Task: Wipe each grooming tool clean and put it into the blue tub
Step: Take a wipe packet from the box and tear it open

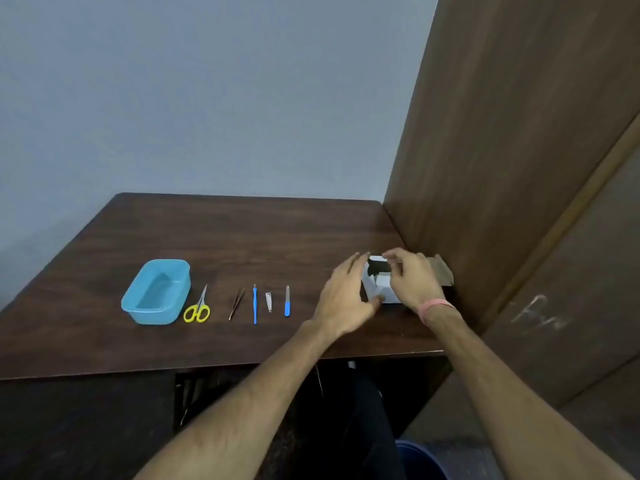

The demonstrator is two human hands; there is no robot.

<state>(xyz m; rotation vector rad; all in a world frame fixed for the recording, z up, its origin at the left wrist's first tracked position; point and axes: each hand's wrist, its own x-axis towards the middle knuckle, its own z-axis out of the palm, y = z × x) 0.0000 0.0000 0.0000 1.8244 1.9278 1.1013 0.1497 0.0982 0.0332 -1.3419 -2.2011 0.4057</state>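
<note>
An empty blue tub [138, 304] stands at the left of the dark wooden table [242, 233]. To its right lie, in a row, yellow-handled scissors [198, 308], tweezers [236, 303], a thin blue-handled tool [255, 306], a small nail clipper [268, 302] and a blue-handled nail file [287, 302]. Further right, a small white box [379, 289] with an open top sits on the table. My left hand [343, 299] grips its left side. My right hand [412, 282] is over its top right, fingers at the opening. What lies inside is hidden.
A brown wooden panel [502, 150] rises at the table's right edge, close behind the box. A grey wall [207, 98] stands behind the table. A dark blue bin [420, 459] sits on the floor below the front edge.
</note>
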